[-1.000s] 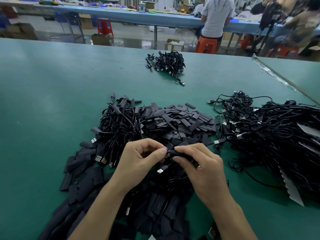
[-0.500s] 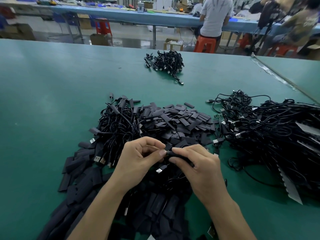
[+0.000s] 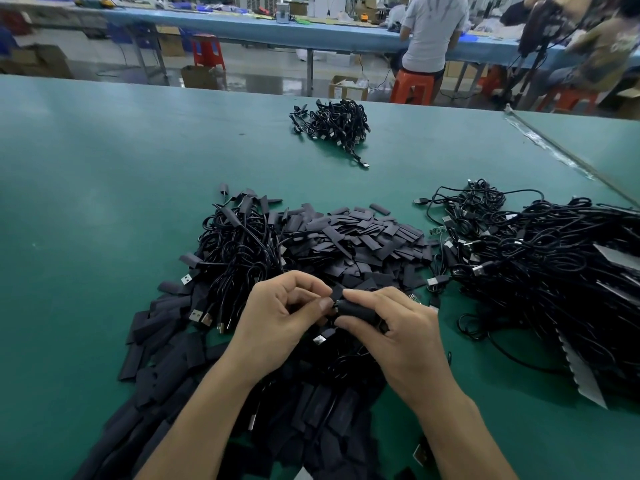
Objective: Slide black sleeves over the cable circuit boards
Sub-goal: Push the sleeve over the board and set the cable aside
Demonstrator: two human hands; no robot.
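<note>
Black soft tube sleeve (image 3: 356, 311), prob. light & floppy, held over green desk (image 3: 104, 202): right hand (image 3: 398, 337) clasps its body, left hand (image 3: 284, 317) pinches its open end, best grip pt.

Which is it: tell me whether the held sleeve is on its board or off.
Cannot tell. The right hand grips the sleeve, the left hand pinches its end, and fingers hide any board.

Black sleeve (image 3: 356, 308) pinched btwn both hands, above loose flat sleeves pile (image 3: 360, 240) on table.
</note>
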